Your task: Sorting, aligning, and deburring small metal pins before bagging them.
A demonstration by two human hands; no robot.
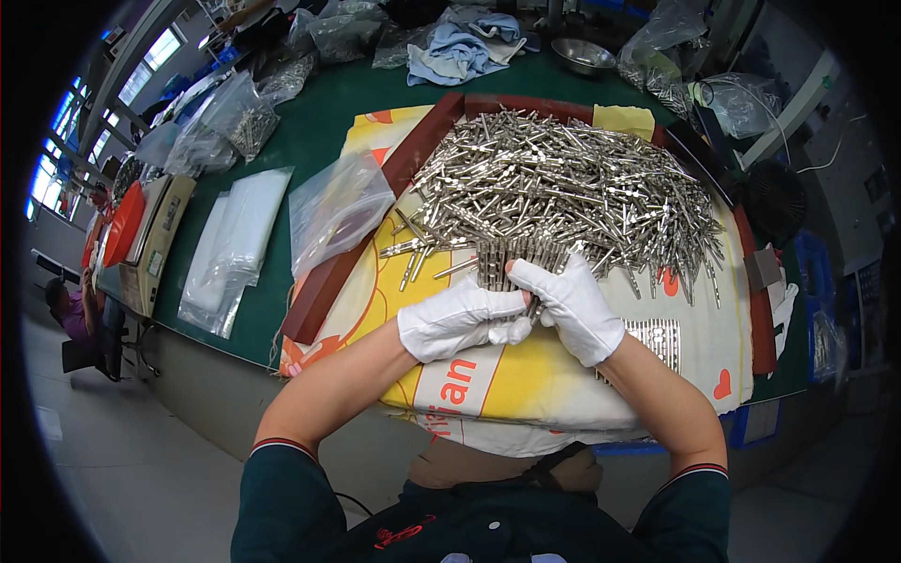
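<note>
Both white cotton-gloved hands, left hand (457,322) and right hand (575,305), clamped a neat bundle of slim shiny metal pins (508,263) at the pin pile (563,192)'s near edge, palms facing, fingers curled, above the yellow printed cloth (526,375).

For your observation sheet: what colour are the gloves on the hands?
White, on both the left hand and the right hand; head view.

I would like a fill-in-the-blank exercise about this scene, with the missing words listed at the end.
1. Both hands, the left hand and the right hand, wear gloves of ____ colour.
2. Together they hold a bundle of aligned metal pins in front of a large ____ of loose silvery metal pins.
3. The round metal bowl stands on the ____ table top.

Missing words: white; pile; green
</note>
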